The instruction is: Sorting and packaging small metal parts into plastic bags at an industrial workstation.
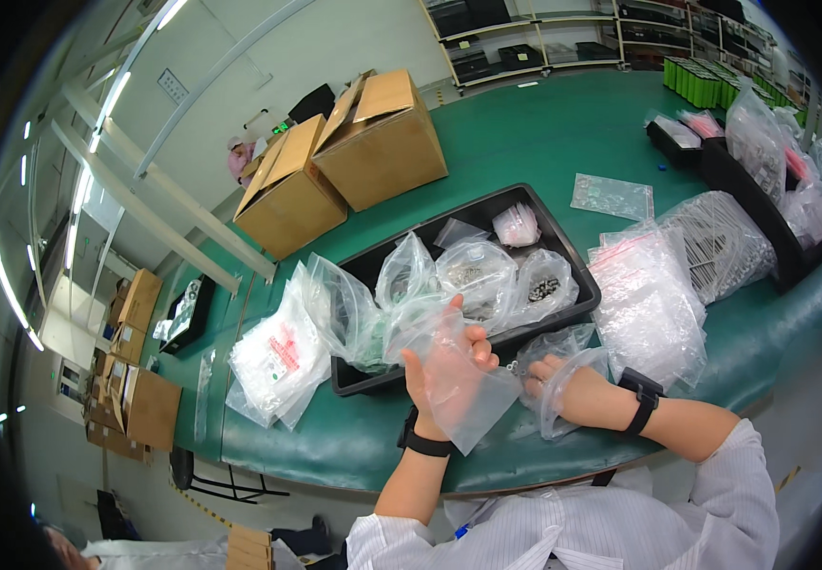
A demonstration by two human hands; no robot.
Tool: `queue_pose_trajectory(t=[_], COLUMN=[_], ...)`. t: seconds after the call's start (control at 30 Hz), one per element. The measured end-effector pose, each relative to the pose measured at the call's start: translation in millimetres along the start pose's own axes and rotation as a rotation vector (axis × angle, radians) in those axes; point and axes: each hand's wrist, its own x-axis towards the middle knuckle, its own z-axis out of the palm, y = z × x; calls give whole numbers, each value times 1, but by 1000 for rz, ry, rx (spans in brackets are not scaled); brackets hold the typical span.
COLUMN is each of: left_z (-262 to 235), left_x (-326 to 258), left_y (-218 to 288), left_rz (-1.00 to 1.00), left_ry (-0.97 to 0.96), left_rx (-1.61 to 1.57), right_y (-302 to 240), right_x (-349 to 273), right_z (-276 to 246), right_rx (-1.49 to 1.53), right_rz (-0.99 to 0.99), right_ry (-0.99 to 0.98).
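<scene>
A small clear plastic bag (473, 394) lies across the palm of my left hand (444, 375), whose fingers curl up around it in front of the black tray (344, 378). My right hand (573, 391) reaches into the mouth of another clear bag (552, 421) at the tray's near edge. Its fingers are bent together, and what they grip is hidden by the plastic. A tiny shiny metal piece (512, 365) shows between the two hands. Inside the tray stand open clear bags, one with dark metal parts (544, 288) and one with small light parts (468, 275).
Flat clear bags (283, 356) are stacked left of the tray, and more (644, 294) on the right. Beyond those lies a bag of metal rods (720, 247) beside black bins (748, 204). Two cardboard boxes (382, 142) stand behind. Another person (238, 161) is far back.
</scene>
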Motion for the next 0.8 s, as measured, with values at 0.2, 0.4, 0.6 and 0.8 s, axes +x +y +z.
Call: queue_pose_trajectory(t=[0.2,0.4,0.6,0.8], left_z=[-5,-1,-1,6], left_x=[3,0,-2,-1], left_y=[-1,0,-17,-19], left_rz=[-53,-160,-193,-167], left_ry=[-5,-10,15,-63], left_rx=[141,484,861,877], right_y=[3,13,23,29], right_x=[-2,-10,-11,-16], right_z=[-4,-9,-24,-31], right_rx=[87,65,159,49], right_rz=[50,87,140,174], right_ry=[-17,89,215,177])
